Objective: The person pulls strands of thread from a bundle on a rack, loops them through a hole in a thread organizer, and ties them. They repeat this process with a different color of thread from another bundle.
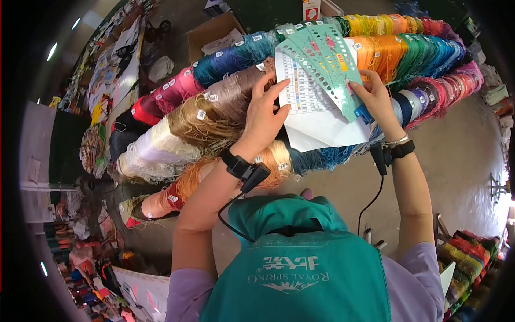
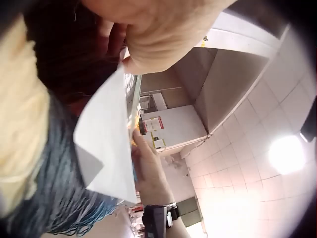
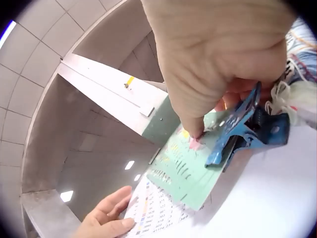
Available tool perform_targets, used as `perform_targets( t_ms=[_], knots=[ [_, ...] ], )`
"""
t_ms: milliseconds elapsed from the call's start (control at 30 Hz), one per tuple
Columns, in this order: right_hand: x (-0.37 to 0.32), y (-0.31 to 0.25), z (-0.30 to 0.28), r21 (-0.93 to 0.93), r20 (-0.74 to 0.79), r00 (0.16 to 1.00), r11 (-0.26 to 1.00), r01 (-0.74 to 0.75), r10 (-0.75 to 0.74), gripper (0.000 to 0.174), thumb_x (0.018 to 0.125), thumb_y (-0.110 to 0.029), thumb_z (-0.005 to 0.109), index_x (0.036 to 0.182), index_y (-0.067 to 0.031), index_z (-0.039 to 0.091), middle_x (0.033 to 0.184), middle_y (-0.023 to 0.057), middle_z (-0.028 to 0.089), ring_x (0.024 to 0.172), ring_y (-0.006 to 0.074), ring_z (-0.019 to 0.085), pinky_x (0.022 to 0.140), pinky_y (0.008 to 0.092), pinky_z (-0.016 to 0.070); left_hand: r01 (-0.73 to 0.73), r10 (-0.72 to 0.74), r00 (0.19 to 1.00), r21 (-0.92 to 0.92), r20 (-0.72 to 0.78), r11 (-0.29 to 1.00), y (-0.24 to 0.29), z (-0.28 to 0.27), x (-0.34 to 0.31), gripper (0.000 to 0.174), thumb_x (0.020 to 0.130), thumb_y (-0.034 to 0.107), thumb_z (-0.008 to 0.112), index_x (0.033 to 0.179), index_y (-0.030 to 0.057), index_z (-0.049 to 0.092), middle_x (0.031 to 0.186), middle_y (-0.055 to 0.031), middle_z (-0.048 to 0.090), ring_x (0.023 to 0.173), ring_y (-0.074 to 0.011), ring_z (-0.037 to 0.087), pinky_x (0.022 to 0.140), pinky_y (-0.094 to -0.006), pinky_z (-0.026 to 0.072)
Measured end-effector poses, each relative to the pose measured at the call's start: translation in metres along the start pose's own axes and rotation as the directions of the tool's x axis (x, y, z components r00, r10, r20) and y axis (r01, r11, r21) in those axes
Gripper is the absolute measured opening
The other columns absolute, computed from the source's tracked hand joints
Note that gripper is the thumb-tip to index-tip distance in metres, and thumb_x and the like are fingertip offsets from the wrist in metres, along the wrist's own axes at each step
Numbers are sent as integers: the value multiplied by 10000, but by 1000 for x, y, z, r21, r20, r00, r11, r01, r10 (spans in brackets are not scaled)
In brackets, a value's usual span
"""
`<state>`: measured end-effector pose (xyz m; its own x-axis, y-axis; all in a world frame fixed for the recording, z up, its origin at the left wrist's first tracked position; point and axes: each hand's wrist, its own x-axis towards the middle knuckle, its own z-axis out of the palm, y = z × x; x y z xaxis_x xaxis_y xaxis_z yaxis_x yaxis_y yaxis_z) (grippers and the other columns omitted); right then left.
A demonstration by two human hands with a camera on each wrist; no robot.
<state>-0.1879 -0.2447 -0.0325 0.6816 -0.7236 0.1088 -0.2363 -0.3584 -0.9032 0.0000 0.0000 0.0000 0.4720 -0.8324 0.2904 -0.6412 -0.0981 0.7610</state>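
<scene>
My right hand [image 1: 375,99] pinches a stack of green punched cards [image 1: 322,59], thumb on the front and fingers behind. A blue metal clip [image 3: 247,131] grips the cards' edge beside that hand. Under the cards lies a white sheet [image 1: 311,131] printed with a table of small coloured squares and numbers. At the sheet's left edge is my left hand [image 1: 263,110], its fingers spread and loosely bent, index and thumb tips touching the paper. In the left wrist view, the white sheet [image 2: 106,141] bends outward below that hand.
Rows of labelled thread skeins [image 1: 230,94] run on long racks beneath the paper, sorted by colour. A cardboard box [image 1: 214,35] stands behind them. Papers and cloth cover a table [image 1: 115,64] at the left. More skeins [image 1: 466,257] lie at the lower right.
</scene>
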Motion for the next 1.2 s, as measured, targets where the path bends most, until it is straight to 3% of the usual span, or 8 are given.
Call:
perform_targets(
  t_ms=[267,367,533,567,633,767,900,1200],
  knots=[
    [5,-2,5,270,-5,999,962,-39,42,521,909,-291,696,1270,45,527,927,101,690,811,111,636,682,234,492,40,-37,999,-85,32,996,-4,-16,-8,474,880,28,645,1339,99,546,1414,-122,378,1143,-213,565,889,-300,536],
    [2,0,-2,208,-46,998,978,-27,38,506,911,-280,695,1267,42,535,962,106,681,866,103,622,721,225,479,47,-47,999,-115,4,992,-5,-21,-16,461,873,37,650,1321,92,558,1394,-151,408,1115,-238,585,863,-320,549],
    [1,2,-11,113,-241,956,973,199,-168,349,918,-198,683,1173,25,598,1038,75,653,914,120,605,848,249,479,152,-132,987,-255,92,955,-19,-54,-31,337,942,41,583,1279,24,587,1279,-83,586,1118,-144,585,942,-266,476],
    [-3,0,-13,14,-305,916,960,278,-261,279,918,-166,678,1122,15,621,1009,51,656,904,103,599,823,239,478,196,-162,977,-275,142,941,-23,-63,-37,331,945,43,576,1275,21,589,1259,-79,604,1123,-143,585,951,-266,470],
    [-16,-11,-15,81,-322,900,938,337,-295,206,930,-127,654,1084,8,632,968,29,657,863,84,592,768,220,470,280,-211,948,-309,239,909,-26,-81,-49,318,953,47,563,1268,15,594,1220,-70,639,1134,-141,583,970,-266,457],
    [-70,-48,5,330,-96,968,910,251,-232,97,948,-85,615,980,4,634,872,26,660,774,72,599,682,215,460,243,-174,923,-168,344,955,-33,-104,-78,299,980,80,515,1252,0,607,1223,-79,652,1163,-163,580,1017,-302,427],
    [-138,-81,59,408,128,988,913,27,-86,79,948,-77,610,951,0,627,819,15,662,771,76,616,707,224,487,204,-143,887,-95,439,974,-43,-115,-99,321,991,104,492,1280,12,594,1267,-100,634,1200,-198,563,1047,-323,400],
    [-238,-103,198,427,210,975,891,-152,66,68,908,-53,651,956,-4,651,805,-10,651,719,42,575,661,212,483,-23,-4,896,57,444,998,-41,-150,-129,442,858,51,605,1297,46,552,1341,-159,528,1233,-318,524,1042,-369,414]
  ],
)
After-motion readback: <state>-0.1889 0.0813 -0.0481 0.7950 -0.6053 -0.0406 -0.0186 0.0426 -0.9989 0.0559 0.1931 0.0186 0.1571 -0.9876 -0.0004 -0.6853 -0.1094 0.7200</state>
